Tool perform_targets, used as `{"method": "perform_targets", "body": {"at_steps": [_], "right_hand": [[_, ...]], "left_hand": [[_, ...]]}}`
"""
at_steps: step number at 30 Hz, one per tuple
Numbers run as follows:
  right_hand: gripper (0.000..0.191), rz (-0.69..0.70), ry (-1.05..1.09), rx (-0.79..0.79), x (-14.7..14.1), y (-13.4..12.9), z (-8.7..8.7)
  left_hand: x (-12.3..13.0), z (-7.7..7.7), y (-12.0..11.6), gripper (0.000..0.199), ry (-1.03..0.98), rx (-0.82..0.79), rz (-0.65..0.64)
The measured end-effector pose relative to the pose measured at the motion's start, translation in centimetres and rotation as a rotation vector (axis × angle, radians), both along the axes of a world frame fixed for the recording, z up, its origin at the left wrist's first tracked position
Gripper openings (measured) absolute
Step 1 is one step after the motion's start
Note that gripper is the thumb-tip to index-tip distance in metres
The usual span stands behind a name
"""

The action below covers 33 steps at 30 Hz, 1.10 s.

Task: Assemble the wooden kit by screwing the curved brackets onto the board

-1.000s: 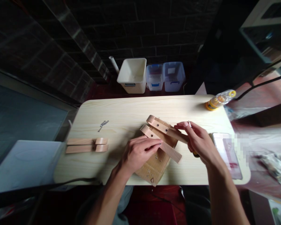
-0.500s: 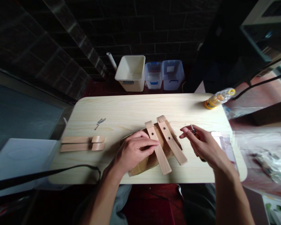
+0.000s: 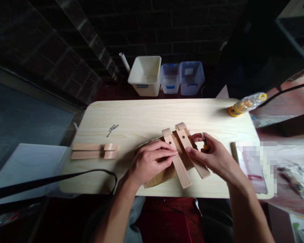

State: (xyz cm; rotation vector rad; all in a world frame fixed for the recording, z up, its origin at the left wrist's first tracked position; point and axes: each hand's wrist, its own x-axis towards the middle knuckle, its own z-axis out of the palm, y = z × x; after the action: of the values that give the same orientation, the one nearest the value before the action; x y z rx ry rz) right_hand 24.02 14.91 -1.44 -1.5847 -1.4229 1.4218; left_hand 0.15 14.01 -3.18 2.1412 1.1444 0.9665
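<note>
Two wooden strips with curled ends, the left strip (image 3: 182, 173) and the right strip (image 3: 201, 169), lie slantwise over a brown curved board (image 3: 160, 178). My left hand (image 3: 150, 161) pinches its fingertips together against the left strip, just below a dark hole. Whatever is between those fingertips is hidden. A small screwdriver (image 3: 206, 147) with a yellow and black handle is held in my right hand (image 3: 216, 153), its shaft pointing away from me. The right thumb touches the right strip, and the index finger reaches to its far side.
Two more wooden strips (image 3: 87, 154) lie side by side at the table's left, with several screws (image 3: 112, 129) beyond them. A clear bottle with yellow ends (image 3: 245, 104) stands at the far right corner. A flat, partly blurred item (image 3: 250, 168) lies at the right edge.
My right hand has moved left with the screwdriver, from beside the board onto the right strip. My left hand keeps its pinch at the left strip. The view has shifted slightly.
</note>
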Motion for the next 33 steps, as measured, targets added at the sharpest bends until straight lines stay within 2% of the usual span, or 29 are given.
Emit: {"method": "perform_targets", "body": {"at_steps": [5, 10, 13, 23, 33], "right_hand": [[0.054, 0.027, 0.048, -0.053, -0.4, 0.0, 0.1], [0.039, 0.054, -0.093, 0.056, -0.5, 0.5, 0.5], [0.038, 0.046, -0.111, 0.114, -0.5, 0.6, 0.3], [0.035, 0.130, -0.104, 0.041, 0.4, -0.1, -0.3], [0.037, 0.143, -0.166, 0.087, 1.0, -0.2, -0.6]], "left_hand": [[0.0, -0.1, 0.0, 0.019, -0.012, 0.028, -0.002], [-0.1, -0.4, 0.0, 0.018, -0.023, 0.085, -0.012], [0.0, -0.5, -0.1, 0.022, -0.021, 0.115, -0.016], [-0.3, -0.4, 0.2, 0.024, -0.013, 0.082, -0.048], [-0.4, -0.3, 0.1, 0.023, -0.027, 0.048, -0.040]]}}
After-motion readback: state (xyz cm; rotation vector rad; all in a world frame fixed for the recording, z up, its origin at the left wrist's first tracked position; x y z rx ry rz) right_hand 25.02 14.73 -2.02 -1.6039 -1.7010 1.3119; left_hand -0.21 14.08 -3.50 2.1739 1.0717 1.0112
